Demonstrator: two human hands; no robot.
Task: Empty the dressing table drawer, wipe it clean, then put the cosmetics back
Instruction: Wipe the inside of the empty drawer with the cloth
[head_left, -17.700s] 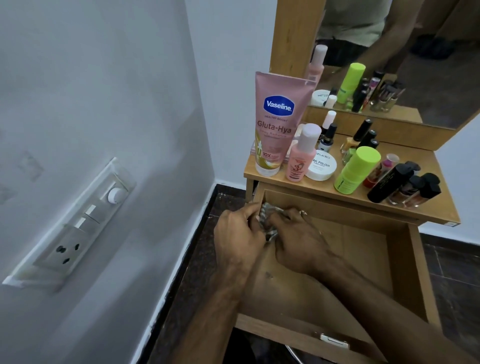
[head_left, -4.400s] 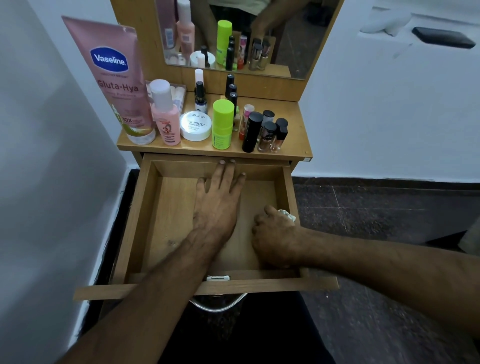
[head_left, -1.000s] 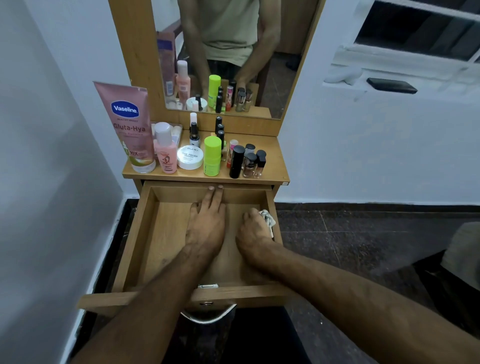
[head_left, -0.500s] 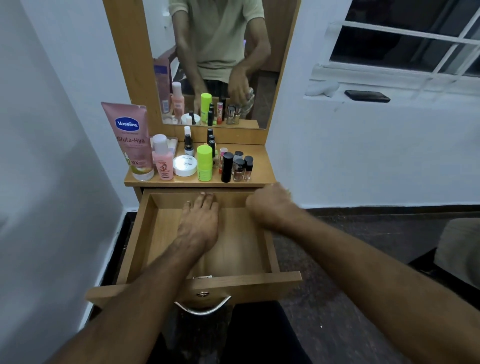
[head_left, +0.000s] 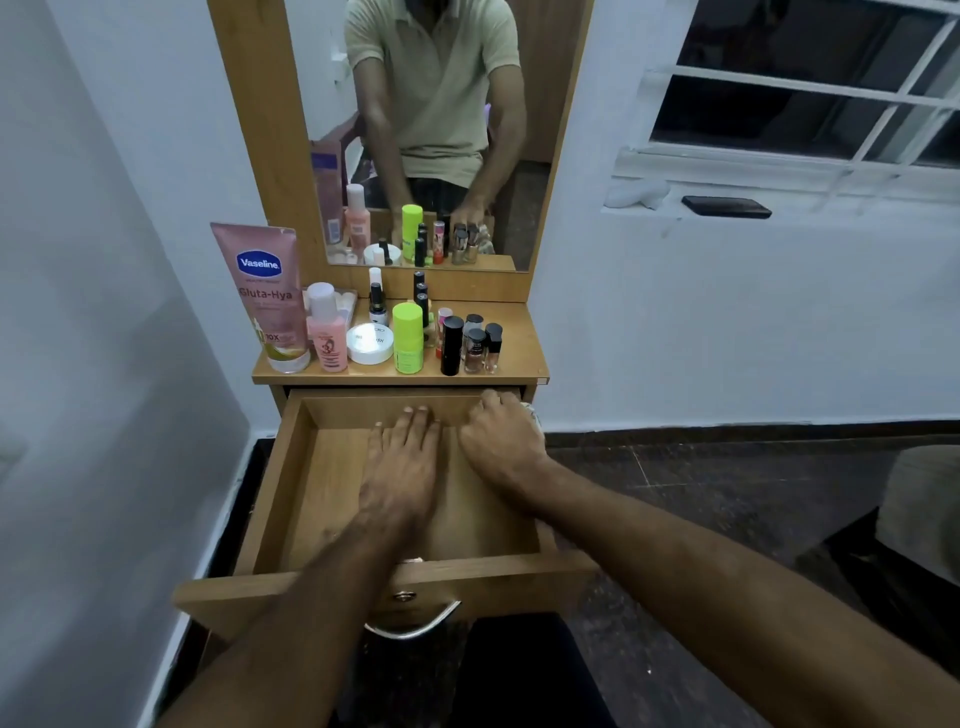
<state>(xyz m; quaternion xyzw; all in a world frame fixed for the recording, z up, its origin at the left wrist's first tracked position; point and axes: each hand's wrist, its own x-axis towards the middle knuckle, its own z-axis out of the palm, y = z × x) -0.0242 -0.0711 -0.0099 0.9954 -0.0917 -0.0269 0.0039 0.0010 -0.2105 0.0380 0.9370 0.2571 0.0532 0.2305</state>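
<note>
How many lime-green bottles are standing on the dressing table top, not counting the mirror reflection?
1. The lime-green bottle stands upright near the front edge of the table top, between the round white jar and the tall black tube. Others could be hidden behind the front row.

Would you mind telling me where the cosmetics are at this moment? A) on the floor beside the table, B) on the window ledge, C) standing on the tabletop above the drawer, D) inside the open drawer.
C: the cosmetics stand on the tabletop, while only the left hand and right hand are in the open drawer.
</note>
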